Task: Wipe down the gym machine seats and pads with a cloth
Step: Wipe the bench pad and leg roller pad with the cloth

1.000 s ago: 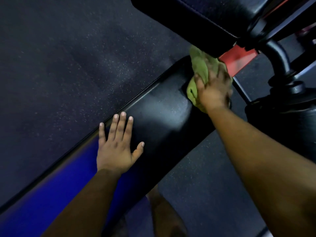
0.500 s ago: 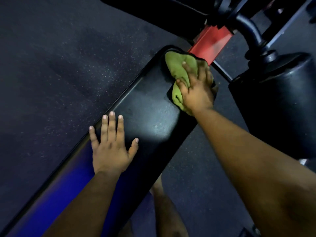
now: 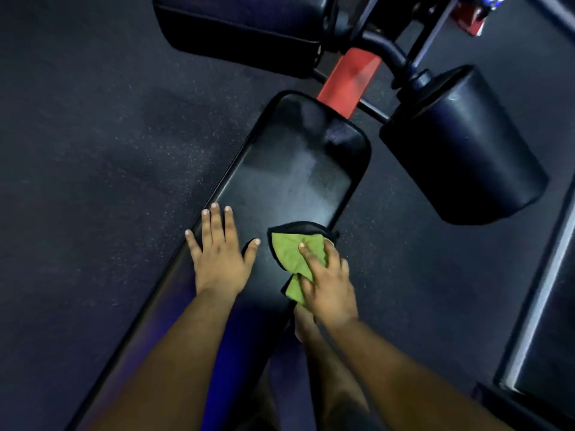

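Some things here are hard to see. The near end of the long black padded bench seat [image 3: 289,169] goes dark and a bit blue, and it runs off the bottom left edge. Both arms are cut off at the bottom too. A foot [image 3: 303,321] peeks out under the right wrist, but most of it is hidden. The big black padded block [image 3: 245,26] at the top is cut off by the top edge. The metal parts in the top right corner are blurry, so it is hard to tell what they are. A pale shiny bar [image 3: 541,293] on the far right runs out of the picture.

The small green cloth [image 3: 292,256] is crumpled and folded, with a thin dark edge showing at its top. It lies on the bench seat, close to the seat's right side. The right hand [image 3: 326,281] presses down on the cloth with its fingers spread over it. It does not close around the cloth. The left hand [image 3: 217,250] lies flat and open on the seat just beside the cloth, holding nothing. Its thumb points at the cloth but does not touch it.

The far part of the seat looks shiny, with a pale hazy patch in the middle. A red metal bar [image 3: 348,82] joins the seat's far end. A fat black round pad [image 3: 460,150] sits to the right, apart from the seat. The dark speckled floor [image 3: 109,150] lies all around.
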{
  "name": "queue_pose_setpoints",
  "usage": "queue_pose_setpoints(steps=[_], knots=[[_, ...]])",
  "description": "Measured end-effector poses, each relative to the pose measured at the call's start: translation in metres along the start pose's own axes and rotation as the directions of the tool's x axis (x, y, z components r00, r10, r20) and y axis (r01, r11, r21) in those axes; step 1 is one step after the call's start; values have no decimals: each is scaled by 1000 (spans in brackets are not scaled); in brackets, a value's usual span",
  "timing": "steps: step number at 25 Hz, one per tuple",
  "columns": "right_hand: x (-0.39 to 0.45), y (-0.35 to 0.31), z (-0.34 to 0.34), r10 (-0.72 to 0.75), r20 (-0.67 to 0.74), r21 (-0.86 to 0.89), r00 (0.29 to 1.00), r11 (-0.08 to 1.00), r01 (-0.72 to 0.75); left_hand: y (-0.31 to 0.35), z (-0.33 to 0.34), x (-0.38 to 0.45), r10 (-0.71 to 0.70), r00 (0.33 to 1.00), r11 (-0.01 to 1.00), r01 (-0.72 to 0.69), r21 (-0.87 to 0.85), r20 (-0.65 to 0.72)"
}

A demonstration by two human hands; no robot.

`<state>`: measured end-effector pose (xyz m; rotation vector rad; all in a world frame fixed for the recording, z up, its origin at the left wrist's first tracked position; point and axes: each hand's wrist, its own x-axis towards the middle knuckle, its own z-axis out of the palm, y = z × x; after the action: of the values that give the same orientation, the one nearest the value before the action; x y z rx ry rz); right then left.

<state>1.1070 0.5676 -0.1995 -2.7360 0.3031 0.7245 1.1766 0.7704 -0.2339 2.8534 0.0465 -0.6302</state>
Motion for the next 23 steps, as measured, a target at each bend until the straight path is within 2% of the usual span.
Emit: queue_pose_setpoints(steps=[2, 4, 7, 9, 12, 14, 16, 18, 20, 23], knots=[[-1, 10, -25, -45, 8, 68, 999, 997, 45, 1, -17, -3, 15, 996, 1000, -14, -11, 91], [-2, 15, -64, -60, -59, 130, 996, 989, 68, 13, -39, -11, 72, 990, 997, -70, -21, 123], [-26, 19, -139, -69, -239, 156, 969, 982, 108, 50, -75, -26, 188, 975, 981, -181, -65, 122], [-41, 32, -190, -90, -400, 60, 912, 990, 124, 83, -98, -28, 276, 958, 958, -268, -98, 76], [-27, 70, -240, 34, -526, -117, 850, 987, -112, 138, -128, -11, 448, 892, 889, -451, -75, -56], [4, 85, -254, 97, -495, -178, 864, 961, -210, 175, -145, 13, 534, 834, 843, -538, 7, -139], [40, 83, -261, 18, -454, -272, 891, 949, -158, 198, -157, 43, 588, 787, 809, -573, 129, -188], [82, 70, -275, -83, -427, -288, 901, 957, -48, 211, -160, 77, 611, 759, 790, -569, 227, -224], [107, 66, -297, -124, -371, -246, 920, 969, 32, 219, -163, 97, 639, 745, 760, -573, 305, -193], [85, 107, -301, -112, -364, -187, 925, 981, 45, 233, -162, 100, 695, 707, 694, -612, 378, -132]])
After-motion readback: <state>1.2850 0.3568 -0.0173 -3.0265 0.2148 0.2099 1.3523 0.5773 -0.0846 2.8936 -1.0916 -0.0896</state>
